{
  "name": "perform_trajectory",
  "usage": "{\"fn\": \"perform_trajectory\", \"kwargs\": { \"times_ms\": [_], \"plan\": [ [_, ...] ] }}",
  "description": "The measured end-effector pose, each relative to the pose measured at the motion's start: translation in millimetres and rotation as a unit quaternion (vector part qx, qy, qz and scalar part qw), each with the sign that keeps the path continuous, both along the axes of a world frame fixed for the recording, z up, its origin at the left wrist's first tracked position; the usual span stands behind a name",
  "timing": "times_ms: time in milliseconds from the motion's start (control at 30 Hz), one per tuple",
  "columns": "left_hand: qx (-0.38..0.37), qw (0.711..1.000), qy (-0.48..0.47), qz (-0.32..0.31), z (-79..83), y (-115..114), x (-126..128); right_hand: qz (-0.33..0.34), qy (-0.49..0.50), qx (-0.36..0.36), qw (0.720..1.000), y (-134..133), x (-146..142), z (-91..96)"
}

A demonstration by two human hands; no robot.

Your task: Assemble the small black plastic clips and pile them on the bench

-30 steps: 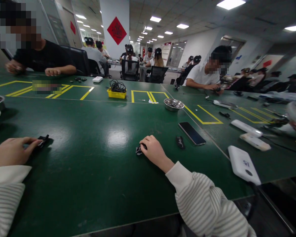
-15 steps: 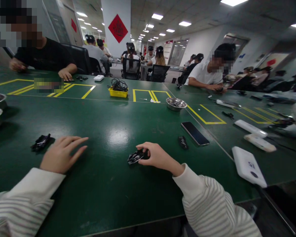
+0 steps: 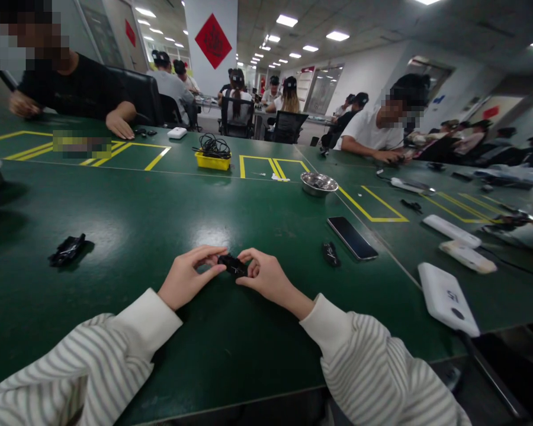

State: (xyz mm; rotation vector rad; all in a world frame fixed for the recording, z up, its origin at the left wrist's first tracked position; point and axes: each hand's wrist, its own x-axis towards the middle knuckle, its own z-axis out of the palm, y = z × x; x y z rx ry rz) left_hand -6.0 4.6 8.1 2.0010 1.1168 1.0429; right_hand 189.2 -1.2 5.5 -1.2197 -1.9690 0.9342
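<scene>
my left hand [image 3: 190, 277] and right hand [image 3: 269, 277] pinch opposite ends of a small, glossy black bundle [image 3: 232, 266], its long axis lying crosswise between them.

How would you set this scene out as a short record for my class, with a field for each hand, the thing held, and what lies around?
Left hand: at the left end of the black item
Right hand: gripping its right end
Surface: green table
To the left: second black item
To the right: third black item, beside a phone
Farther back: metal bowl; yellow box holding black cables
</scene>
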Motion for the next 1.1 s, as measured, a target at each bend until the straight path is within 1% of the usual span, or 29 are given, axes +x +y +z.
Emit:
{"fn": "perform_trajectory", "kwargs": {
  "times_ms": [67, 100, 133, 233, 333, 467, 533, 600, 700, 833, 900, 967, 1033, 1100],
  "plan": [
    [-0.033, 0.997, -0.065, 0.006, -0.4, 5.6, 7.1, -0.019, -0.004, 0.008, 1.000, 1.6, -5.3, -0.6],
    [-0.040, 0.996, -0.077, 0.004, -0.5, 8.1, 10.5, -0.029, 0.000, 0.010, 1.000, 2.2, -7.7, -1.3],
    [-0.039, 0.996, -0.074, -0.002, -0.5, 10.3, 13.3, -0.036, 0.003, 0.011, 0.999, 2.7, -9.7, -2.2],
    [-0.023, 0.999, -0.025, -0.019, -0.3, 14.5, 17.4, -0.050, 0.004, 0.020, 0.999, 3.1, -13.3, -5.0],
    [-0.028, 0.999, 0.002, -0.015, 0.1, 14.8, 16.0, -0.041, -0.012, 0.037, 0.998, 3.1, -10.8, -4.1],
    [-0.033, 0.999, -0.022, 0.015, 3.5, 11.1, 7.4, -0.025, -0.063, 0.076, 0.995, 3.0, 3.6, 4.1],
    [-0.053, 0.998, -0.039, 0.017, 5.9, 8.4, -0.3, -0.021, -0.091, 0.088, 0.992, 2.5, 11.3, 7.6],
    [-0.084, 0.995, -0.051, -0.003, 7.4, 5.5, -9.1, -0.015, -0.110, 0.092, 0.990, 1.8, 15.6, 8.3],
    [-0.113, 0.990, -0.051, -0.063, 7.7, 0.8, -19.4, -0.007, -0.122, 0.098, 0.988, 1.9, 13.9, 4.4],
    [-0.122, 0.981, 0.023, -0.149, 6.7, -4.8, -20.0, -0.015, -0.146, 0.114, 0.983, 4.6, 6.9, 2.3],
    [-0.112, 0.977, 0.067, -0.166, 6.6, -6.7, -16.4, 0.003, -0.179, 0.124, 0.976, 5.4, 6.7, 7.9],
    [-0.094, 0.976, 0.098, -0.172, 6.8, -7.7, -13.1, 0.055, -0.217, 0.116, 0.968, 4.8, 9.9, 17.1],
    [-0.069, 0.975, 0.121, -0.172, 7.1, -8.2, -11.3, 0.109, -0.248, 0.079, 0.959, 3.0, 15.3, 26.3],
    [-0.037, 0.974, 0.143, -0.171, 7.2, -8.5, -10.8, 0.127, -0.262, 0.041, 0.956, 0.8, 20.9, 32.0]
  ]
}}
